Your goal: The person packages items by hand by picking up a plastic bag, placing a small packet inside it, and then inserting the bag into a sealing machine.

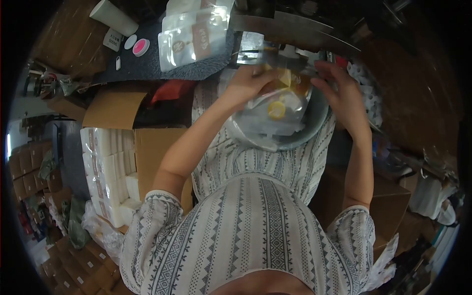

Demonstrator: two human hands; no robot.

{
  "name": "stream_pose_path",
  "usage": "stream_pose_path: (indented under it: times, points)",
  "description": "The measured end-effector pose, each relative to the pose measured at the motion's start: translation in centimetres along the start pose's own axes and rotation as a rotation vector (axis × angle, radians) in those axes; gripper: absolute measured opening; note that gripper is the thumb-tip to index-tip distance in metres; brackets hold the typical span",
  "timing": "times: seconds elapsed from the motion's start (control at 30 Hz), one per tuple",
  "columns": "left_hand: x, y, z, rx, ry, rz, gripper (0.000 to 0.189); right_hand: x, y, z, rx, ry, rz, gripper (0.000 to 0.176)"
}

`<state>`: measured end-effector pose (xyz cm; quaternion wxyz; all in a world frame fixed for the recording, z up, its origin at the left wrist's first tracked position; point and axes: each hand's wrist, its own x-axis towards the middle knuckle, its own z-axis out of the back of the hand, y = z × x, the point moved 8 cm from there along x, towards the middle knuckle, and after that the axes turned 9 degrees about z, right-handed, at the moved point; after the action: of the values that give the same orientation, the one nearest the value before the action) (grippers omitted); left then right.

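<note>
A grey basin (320, 120) sits in the lap with clear plastic pouches (290, 120) in it; one bears a yellow lemon-slice design. My left hand (250, 84) is closed on the upper left of a plastic pouch (287, 78) with yellow and orange-brown colours, held over the basin. At the right side of that pouch is my right hand (341, 93), its thumb and fingers apart and slightly blurred. I see nothing held in it. Just beyond the hands lies the metal edge of a machine or bench (300, 29), partly in shadow.
Silvery printed pouches (189, 44) lie on a dark blue cloth (147, 61) at upper left, near a white cup (113, 17) and a pink round tin (141, 47). An open carton (160, 147) with stacked white packs (105, 167) stands left. Another cardboard box (388, 201) is at right.
</note>
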<state>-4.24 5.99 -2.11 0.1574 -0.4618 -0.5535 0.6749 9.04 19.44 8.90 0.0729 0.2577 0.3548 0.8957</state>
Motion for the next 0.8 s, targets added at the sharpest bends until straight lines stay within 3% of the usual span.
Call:
stream_pose_path:
  times: [0.07,0.1,0.17,0.23,0.27,0.3,0.33,0.4,0.43,0.5,0.53,0.6,0.7,0.77,0.8]
  points:
    - [1.0,-0.5,-0.4,-0.144,0.008,0.042,0.027,-1.3,-0.6,1.6,-0.358,0.167,-0.118,0.033]
    - [1.2,-0.4,-0.5,-0.287,0.014,0.081,0.028,-1.7,-1.4,2.2,-0.358,0.167,-0.118,0.033]
    - [1.1,0.1,-0.2,-0.245,0.005,0.068,0.03,-3.4,-4.8,4.7,-0.974,0.215,-0.349,0.021]
    - [0.8,0.2,0.9,-0.203,-0.002,0.055,0.032,-4.0,-8.2,4.6,-1.001,0.273,-0.394,0.026]
    - [0.5,-1.4,3.8,0.042,-0.184,-0.073,0.037,-3.7,-10.1,4.4,-1.032,0.322,-0.43,0.031]
    - [-0.2,-2.8,6.3,0.29,-0.364,-0.194,0.042,-3.2,-11.2,4.2,-1.03,0.32,-0.431,0.031]
    - [0.1,-2.2,8.3,0.293,-0.361,-0.186,0.042,-2.9,-11.9,3.5,-0.902,0.307,-0.374,0.029]
    - [-2.0,-4.1,10.7,1.155,-0.96,-0.675,0.054,-2.6,-12.0,2.7,-0.777,0.286,-0.311,0.028]
    - [-0.8,-1.9,11.4,1.142,-0.825,-0.435,0.061,-2.3,-11.8,2.3,-0.685,0.277,-0.269,0.026]
    - [-3.1,-0.4,9.5,1.24,-0.829,-0.55,0.057,-1.8,-9.6,2.2,-0.59,0.267,-0.224,0.024]
    - [-4.3,-0.3,8.0,1.337,-0.821,-0.664,0.054,-2.0,-6.9,3.8,-0.715,0.243,-0.343,0.023]
    - [-5.0,0.1,8.8,1.268,-0.805,-0.627,0.051,-2.6,-6.4,5.4,-0.841,0.22,-0.468,0.022]
    - [-5.5,0.6,9.7,1.185,-0.798,-0.646,0.048,-2.9,-10.2,4.5,-0.675,0.339,-0.468,0.024]
    - [-5.9,0.2,9.5,1.173,-0.814,-0.703,0.047,-2.0,-10.3,2.4,-0.323,0.343,-0.269,0.027]
    - [-6.0,-0.2,9.6,1.173,-0.829,-0.676,0.041,-1.9,-10.2,2.4,-0.325,0.341,-0.269,0.027]
